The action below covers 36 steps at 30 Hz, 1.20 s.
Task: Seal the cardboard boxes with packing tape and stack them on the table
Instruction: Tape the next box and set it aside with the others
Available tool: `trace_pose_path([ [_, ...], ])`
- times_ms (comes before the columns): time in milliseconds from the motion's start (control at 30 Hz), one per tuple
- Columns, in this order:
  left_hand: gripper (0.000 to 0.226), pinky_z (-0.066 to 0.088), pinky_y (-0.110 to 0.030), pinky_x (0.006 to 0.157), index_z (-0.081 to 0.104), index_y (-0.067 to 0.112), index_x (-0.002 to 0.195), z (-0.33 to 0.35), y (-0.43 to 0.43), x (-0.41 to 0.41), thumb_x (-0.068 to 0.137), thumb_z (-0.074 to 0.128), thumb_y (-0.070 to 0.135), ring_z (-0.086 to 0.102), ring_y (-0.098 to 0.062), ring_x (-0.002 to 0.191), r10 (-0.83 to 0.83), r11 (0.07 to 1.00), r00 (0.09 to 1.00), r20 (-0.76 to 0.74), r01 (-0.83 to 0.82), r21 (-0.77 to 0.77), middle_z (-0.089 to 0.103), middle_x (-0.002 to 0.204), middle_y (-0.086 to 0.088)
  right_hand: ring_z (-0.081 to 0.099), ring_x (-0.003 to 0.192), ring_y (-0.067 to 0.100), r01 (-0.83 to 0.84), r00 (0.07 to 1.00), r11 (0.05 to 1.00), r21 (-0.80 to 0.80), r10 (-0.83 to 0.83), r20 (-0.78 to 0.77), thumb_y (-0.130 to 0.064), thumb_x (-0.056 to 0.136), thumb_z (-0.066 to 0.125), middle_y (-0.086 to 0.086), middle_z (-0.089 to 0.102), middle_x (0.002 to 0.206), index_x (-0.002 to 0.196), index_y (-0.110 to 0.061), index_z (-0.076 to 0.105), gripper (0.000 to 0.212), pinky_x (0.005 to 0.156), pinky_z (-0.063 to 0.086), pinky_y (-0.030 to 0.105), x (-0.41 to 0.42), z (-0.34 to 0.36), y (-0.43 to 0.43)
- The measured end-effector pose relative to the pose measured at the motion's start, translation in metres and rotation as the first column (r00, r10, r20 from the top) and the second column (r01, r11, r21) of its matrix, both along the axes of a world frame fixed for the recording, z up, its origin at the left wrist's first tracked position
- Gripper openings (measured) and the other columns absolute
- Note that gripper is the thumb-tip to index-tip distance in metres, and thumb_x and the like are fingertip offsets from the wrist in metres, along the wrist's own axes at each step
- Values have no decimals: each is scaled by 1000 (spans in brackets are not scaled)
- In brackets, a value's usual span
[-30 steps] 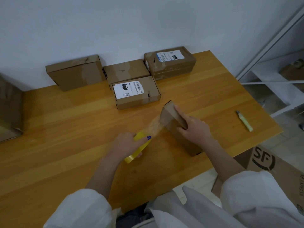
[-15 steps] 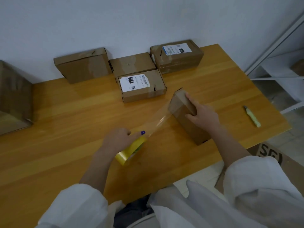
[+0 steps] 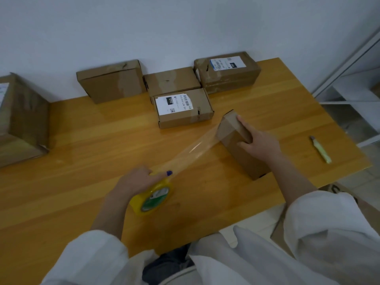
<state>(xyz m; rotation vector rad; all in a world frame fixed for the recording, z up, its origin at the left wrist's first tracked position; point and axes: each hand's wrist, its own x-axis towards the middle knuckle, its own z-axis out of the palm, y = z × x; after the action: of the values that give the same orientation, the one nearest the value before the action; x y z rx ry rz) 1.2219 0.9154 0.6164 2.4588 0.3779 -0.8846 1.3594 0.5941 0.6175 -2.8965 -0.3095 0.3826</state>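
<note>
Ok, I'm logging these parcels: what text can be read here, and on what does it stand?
"010 010-L30 551": white label on the flat brown cardboard box, middle front.
Black patch on that label: perhaps "010", unsure.
Blue-edged label on the rear right brown box: blurred.
Green label inside the yellow tape roll: blurred.
Cut-off label on the big left brown box: unreadable.
</note>
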Motion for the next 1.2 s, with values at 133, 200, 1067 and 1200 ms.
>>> trace_pose_path([
  [133, 88, 47, -32, 72, 61, 16, 92, -1, -2, 1, 63, 23, 89, 55, -18, 75, -9, 993, 999, 30, 5, 119, 57, 78, -2, 59, 101, 32, 23, 999, 999, 48, -22, -33, -38, 93, 57, 10, 57, 127, 149, -49, -1, 81, 71, 49, 37, 1, 0, -1],
  [200, 101, 46, -32, 70, 58, 16, 114, 4, 0, 2, 61, 20, 93, 56, -17, 74, 14, 996, 997, 77, -20, 86, 64, 88, -12, 54, 112, 32, 79, 992, 979, 189, -59, -109, -36, 91, 60, 9, 49, 139, 148, -51, 5, 81, 85, 50, 43, 2, 2, -1],
  [1067, 75, 37, -29, 55, 63, 9, 122, 13, 17, 17, 83, 34, 66, 56, -18, 63, 168, 984, 899, 405, -179, -10, 66, 78, -8, 60, 102, 13, 258, 919, 642, 722, 67, -388, -26, 82, 72, -10, 51, 126, 139, -58, 30, 78, 66, 51, 18, 5, 92, 10],
  [1200, 83, 34, -28, 49, 66, 9, 113, 13, 20, 20, 74, 28, 72, 55, -15, 58, 157, 986, 891, 426, -167, -16, 59, 63, 0, 60, 104, 15, 259, 917, 626, 736, 80, -392, -24, 82, 72, -8, 52, 128, 140, -57, 31, 78, 66, 52, 18, 5, 98, 9],
])
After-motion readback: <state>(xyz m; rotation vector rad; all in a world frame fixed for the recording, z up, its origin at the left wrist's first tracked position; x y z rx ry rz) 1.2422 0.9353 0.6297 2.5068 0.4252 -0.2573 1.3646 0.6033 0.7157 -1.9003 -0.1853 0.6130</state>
